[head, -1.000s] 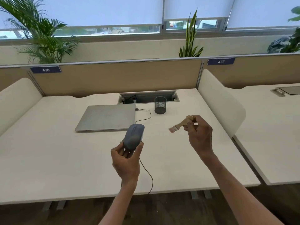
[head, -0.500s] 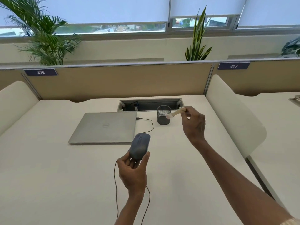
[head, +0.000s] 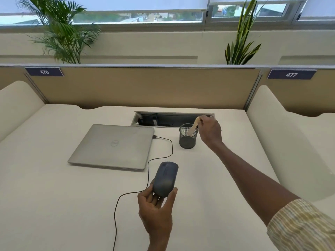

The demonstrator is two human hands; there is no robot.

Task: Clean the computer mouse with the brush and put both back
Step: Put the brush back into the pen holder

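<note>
My left hand (head: pixel 155 209) grips the rear of a dark grey wired mouse (head: pixel 165 178) and holds it above the white desk (head: pixel 54 196), nose pointing away. Its black cable (head: pixel 163 153) runs to the closed laptop. My right hand (head: pixel 210 131) pinches the wooden handle of a small brush (head: pixel 193 126), whose bristle end dips inside the black mesh cup (head: pixel 187 140). The fingers are still closed on the handle's top.
A closed silver laptop (head: pixel 112 146) lies left of the cup. Behind both is an open cable tray (head: pixel 172 120) in the desk. Cream side dividers (head: pixel 290 142) flank the desk and a tan partition (head: pixel 145 87) closes the back.
My right hand has carried the brush from mid-desk back to the mesh cup and lowered its bristles inside. My left hand keeps the mouse raised, roughly in place.
</note>
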